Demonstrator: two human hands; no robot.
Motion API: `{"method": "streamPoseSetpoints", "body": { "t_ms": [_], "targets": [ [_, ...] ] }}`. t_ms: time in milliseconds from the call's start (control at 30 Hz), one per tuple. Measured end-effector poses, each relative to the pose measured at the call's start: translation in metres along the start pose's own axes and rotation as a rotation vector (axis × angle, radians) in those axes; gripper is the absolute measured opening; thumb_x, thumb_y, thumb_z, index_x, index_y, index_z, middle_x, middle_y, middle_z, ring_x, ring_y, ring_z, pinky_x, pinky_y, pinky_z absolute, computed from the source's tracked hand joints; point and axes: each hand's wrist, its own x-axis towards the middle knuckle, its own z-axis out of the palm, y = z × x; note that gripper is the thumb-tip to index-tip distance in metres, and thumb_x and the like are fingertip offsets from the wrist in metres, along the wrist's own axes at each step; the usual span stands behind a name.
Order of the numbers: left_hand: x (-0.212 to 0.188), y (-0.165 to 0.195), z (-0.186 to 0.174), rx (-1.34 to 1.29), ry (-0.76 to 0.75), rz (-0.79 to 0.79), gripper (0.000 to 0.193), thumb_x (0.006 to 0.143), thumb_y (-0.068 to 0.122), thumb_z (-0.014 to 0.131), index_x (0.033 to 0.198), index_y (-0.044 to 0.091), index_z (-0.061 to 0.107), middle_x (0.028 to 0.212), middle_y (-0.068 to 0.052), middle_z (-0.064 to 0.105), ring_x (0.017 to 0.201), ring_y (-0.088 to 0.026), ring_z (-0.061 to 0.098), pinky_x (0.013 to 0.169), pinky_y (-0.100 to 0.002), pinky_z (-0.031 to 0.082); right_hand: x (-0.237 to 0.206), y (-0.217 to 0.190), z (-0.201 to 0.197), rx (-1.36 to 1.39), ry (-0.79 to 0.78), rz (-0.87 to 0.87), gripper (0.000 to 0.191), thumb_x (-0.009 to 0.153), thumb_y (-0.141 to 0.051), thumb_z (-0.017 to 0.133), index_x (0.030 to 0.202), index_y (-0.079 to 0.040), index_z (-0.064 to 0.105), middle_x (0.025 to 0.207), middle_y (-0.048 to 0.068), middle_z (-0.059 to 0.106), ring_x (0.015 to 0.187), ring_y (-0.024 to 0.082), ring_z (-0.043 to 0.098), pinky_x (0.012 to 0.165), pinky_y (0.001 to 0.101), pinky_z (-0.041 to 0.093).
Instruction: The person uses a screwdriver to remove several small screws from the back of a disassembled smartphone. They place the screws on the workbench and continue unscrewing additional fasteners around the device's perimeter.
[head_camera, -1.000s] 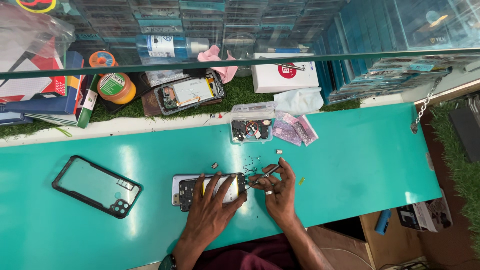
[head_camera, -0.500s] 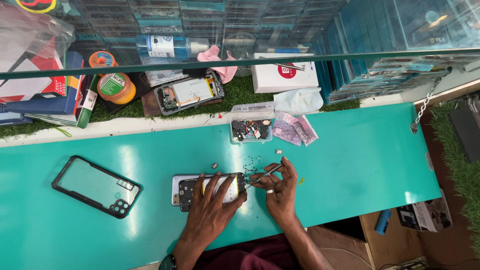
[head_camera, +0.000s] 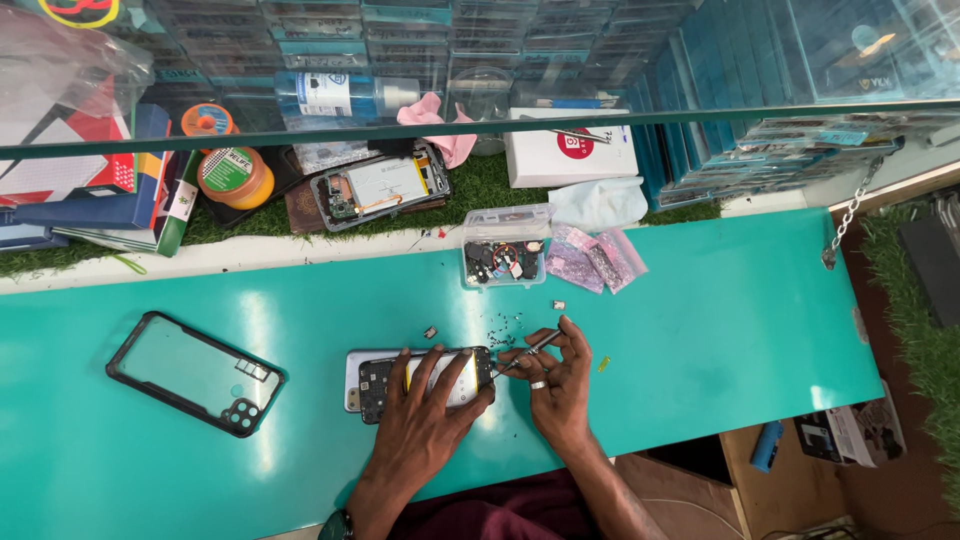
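Teal covers the long table (head_camera: 700, 330), which runs below a glass shelf and a strip of green matting crowded with repair clutter. Near the table's left end lies a clear phone case (head_camera: 195, 372) with a black rim, flat and well apart from the work. On the matting behind it stand a round orange tin (head_camera: 233, 176) and, further right, another opened phone (head_camera: 380, 186).

Close to the front edge, about mid-table, lies the opened phone (head_camera: 420, 382), back off and circuit boards showing. The left hand (head_camera: 425, 420) rests flat on it, fingers spread and pressing it down rather than gripping. This phone looks light, stiff and thin, and with its boards bare it is probably fragile; it seems safest held by its long edges or pinned flat as now, away from the exposed parts. On the smooth surface it could slide if not steadied.

Just beside its right end, the right hand (head_camera: 560, 385) pinches a slim metal tool (head_camera: 522, 356), tip at the phone's corner. Tiny screws (head_camera: 503, 325) lie scattered just behind, easy to lose.

Toward the back edge sit a small clear parts box (head_camera: 505, 250) and pink bags (head_camera: 590, 258); a white box (head_camera: 570, 150) lies beyond.
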Motion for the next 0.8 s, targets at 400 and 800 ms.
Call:
{"method": "streamPoseSetpoints", "body": {
  "t_ms": [400, 800],
  "targets": [
    [-0.0001, -0.0003, 0.0007, -0.019, 0.03, 0.006, 0.039, 0.085, 0.032, 0.073, 0.124, 0.032, 0.068, 0.143, -0.01, 0.047, 0.134, -0.039, 0.042, 0.109, -0.071, 0.032, -0.003, 0.0009, -0.0013, -0.019, 0.022, -0.025, 0.071, 0.1, 0.015, 0.048, 0.156, -0.012, 0.014, 0.13, 0.019, 0.045, 0.106, 0.034, 0.073, 0.086, 0.0444, 0.07],
    [0.0009, 0.0003, -0.0023, -0.032, 0.051, -0.004, 0.037, 0.086, 0.032, 0.074, 0.123, 0.032, 0.069, 0.143, -0.009, 0.047, 0.134, -0.039, 0.042, 0.11, -0.07, 0.032, -0.0069, 0.004, -0.0007, -0.137, -0.131, -0.261, 0.074, 0.101, 0.019, 0.051, 0.157, -0.017, 0.018, 0.129, 0.019, 0.052, 0.106, 0.03, 0.075, 0.088, 0.0412, 0.07]
  ]
}}
